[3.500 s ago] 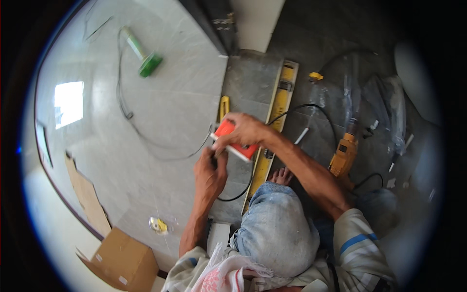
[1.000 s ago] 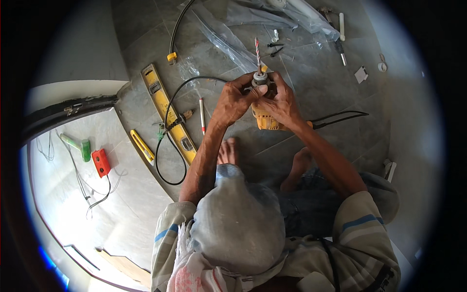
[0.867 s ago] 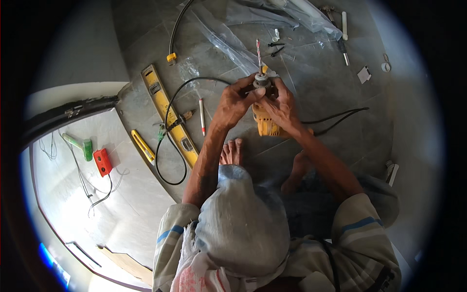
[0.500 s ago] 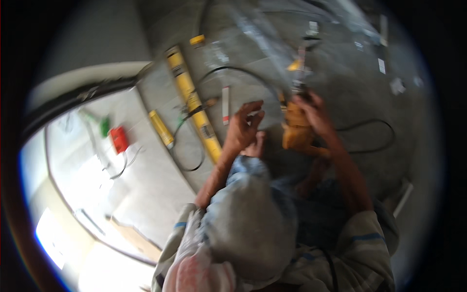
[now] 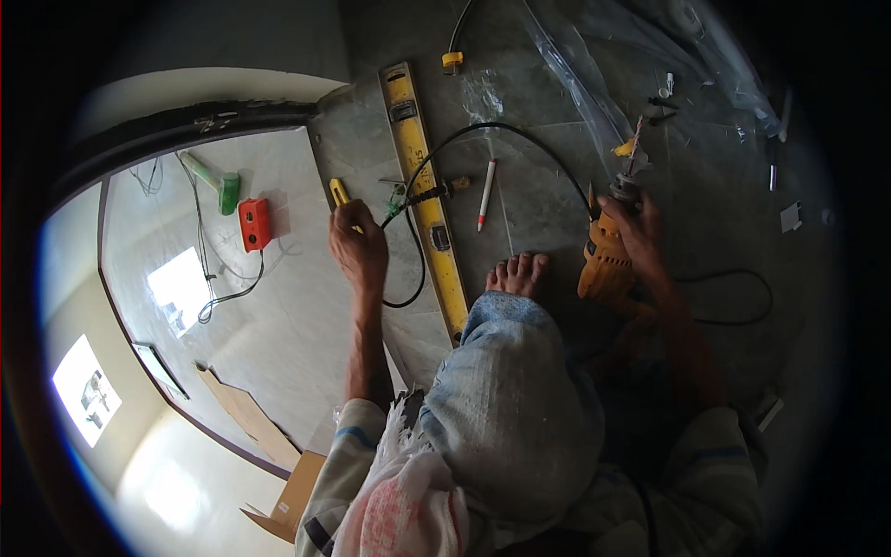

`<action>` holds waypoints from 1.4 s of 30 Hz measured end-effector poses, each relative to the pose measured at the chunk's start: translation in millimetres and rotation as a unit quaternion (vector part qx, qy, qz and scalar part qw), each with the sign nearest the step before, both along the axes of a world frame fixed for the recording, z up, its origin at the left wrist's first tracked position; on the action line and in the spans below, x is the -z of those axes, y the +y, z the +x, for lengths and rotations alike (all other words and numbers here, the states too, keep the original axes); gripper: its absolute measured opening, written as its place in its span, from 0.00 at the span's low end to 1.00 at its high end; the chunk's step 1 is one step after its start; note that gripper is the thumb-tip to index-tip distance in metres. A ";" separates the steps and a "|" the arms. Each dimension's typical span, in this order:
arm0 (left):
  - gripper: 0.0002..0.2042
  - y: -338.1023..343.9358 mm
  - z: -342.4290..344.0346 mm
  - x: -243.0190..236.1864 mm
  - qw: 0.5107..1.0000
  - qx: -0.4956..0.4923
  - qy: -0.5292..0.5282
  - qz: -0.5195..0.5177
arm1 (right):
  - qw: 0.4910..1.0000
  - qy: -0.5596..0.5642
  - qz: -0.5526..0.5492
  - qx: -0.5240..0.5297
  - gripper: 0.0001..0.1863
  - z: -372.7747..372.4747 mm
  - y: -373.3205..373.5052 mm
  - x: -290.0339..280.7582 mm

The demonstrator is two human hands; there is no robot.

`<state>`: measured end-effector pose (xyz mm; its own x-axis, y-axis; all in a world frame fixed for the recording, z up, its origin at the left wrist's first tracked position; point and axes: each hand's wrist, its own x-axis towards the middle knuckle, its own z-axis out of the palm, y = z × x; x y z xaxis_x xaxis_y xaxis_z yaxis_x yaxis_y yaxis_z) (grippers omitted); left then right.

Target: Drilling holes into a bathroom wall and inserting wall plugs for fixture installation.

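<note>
My right hand (image 5: 639, 232) grips a yellow power drill (image 5: 603, 260) by its front end, its bit pointing up and away over the grey floor. My left hand (image 5: 358, 249) reaches left and closes around a small yellow-handled tool (image 5: 340, 193) lying at the edge of the glossy tile. A long yellow spirit level (image 5: 422, 186) lies between the two hands, with a black cable (image 5: 520, 139) looping over it. My bare foot (image 5: 516, 273) rests just right of the level.
A red box (image 5: 254, 223) and a green-headed mallet (image 5: 215, 184) lie on the glossy tile at left. A white marker (image 5: 484, 193) lies right of the level. Cardboard pieces (image 5: 251, 422) sit at lower left, clear plastic sheet (image 5: 594, 74) at the top.
My left hand has let go of the drill and swung left to the small yellow-handled tool. My right hand keeps the drill, now lower and to the right.
</note>
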<state>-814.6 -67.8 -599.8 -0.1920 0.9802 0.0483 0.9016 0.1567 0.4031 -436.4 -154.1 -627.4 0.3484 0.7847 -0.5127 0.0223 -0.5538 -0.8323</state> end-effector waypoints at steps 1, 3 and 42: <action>0.08 13.4 -13.4 7.8 1.000 0.001 -0.001 0.001 | 1.000 -0.001 0.001 0.001 0.24 -2.7 -0.3 2.4; 0.11 38.7 -27.6 19.5 0.983 0.044 -0.110 -0.143 | 0.997 -0.059 -0.028 0.028 0.22 -8.5 3.1 9.9; 0.09 -38.4 191.5 12.9 0.643 0.071 -0.669 -0.366 | 0.987 0.147 0.018 -0.067 0.21 6.3 -10.9 -7.4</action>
<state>-623.1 -106.2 -612.7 0.5116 0.6581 -0.5524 -0.1484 0.7010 0.6976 -430.1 -165.0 -620.0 0.0800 0.8333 -0.5470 -0.1525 -0.5320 -0.8329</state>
